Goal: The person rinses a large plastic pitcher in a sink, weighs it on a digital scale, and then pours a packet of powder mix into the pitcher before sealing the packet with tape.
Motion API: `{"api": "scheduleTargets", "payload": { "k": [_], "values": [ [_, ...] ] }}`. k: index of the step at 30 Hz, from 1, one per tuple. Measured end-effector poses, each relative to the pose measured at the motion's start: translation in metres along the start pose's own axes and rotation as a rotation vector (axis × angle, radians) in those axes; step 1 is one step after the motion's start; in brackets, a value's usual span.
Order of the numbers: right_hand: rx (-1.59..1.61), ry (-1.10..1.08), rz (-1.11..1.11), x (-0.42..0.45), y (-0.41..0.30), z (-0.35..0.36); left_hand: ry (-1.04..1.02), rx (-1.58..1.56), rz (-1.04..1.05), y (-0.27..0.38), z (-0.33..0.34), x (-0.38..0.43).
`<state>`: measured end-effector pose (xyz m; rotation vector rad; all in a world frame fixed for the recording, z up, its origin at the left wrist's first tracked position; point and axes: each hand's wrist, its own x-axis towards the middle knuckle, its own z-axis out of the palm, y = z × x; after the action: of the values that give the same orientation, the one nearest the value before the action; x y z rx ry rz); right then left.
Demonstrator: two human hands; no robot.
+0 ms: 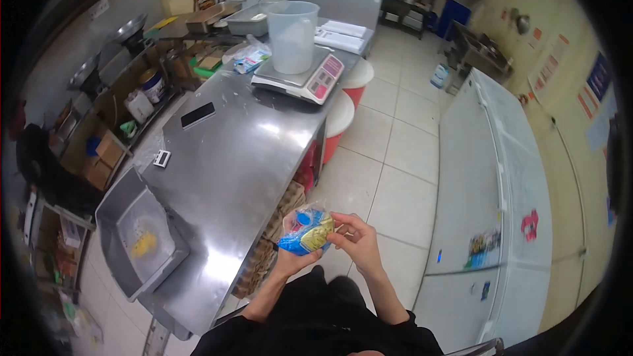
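A crinkled blue and yellow plastic packet point(309, 237) is held before my body, just off the edge of the steel table point(232, 158). Beneath it, my left hand point(295, 261) supports and grips its lower side. The thumb and fingers of my right hand point(357, 240) pinch the packet's right edge. Clear film stands up at its top; what is inside cannot be made out. On the table's near left lies a grey plastic tub point(175, 244) with yellow residue on its bottom.
A digital scale point(296, 84) carries a translucent plastic jug point(292, 34) at the table's far end. A smartphone point(198, 115) and a small white timer point(161, 158) lie on the left side. Lidded red buckets point(336, 131) stand beside the table. White chest freezers point(470, 173) line the right.
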<state>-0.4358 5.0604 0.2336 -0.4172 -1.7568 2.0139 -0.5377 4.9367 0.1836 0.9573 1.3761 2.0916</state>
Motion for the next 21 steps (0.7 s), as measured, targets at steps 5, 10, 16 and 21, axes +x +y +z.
{"api": "scheduleTargets", "payload": {
  "k": [5, 10, 16, 21],
  "values": [
    [0.071, -0.297, 0.386, 0.169, -0.005, -0.029, 0.142, 0.176, 0.082, -0.01, -0.017, 0.112],
    [0.147, -0.741, 0.603, 0.338, 0.025, -0.021, 0.355, 0.289, 0.333, -0.06, -0.064, 0.206],
    [0.138, -0.713, 0.412, 0.459, 0.048, 0.038, 0.946, 0.145, -0.007, -0.094, -0.096, 0.269],
    [0.108, -0.965, 1.03, 0.508, 0.084, 0.068, 1.191, -0.072, -0.045, -0.097, -0.083, 0.287]
  ]
}}
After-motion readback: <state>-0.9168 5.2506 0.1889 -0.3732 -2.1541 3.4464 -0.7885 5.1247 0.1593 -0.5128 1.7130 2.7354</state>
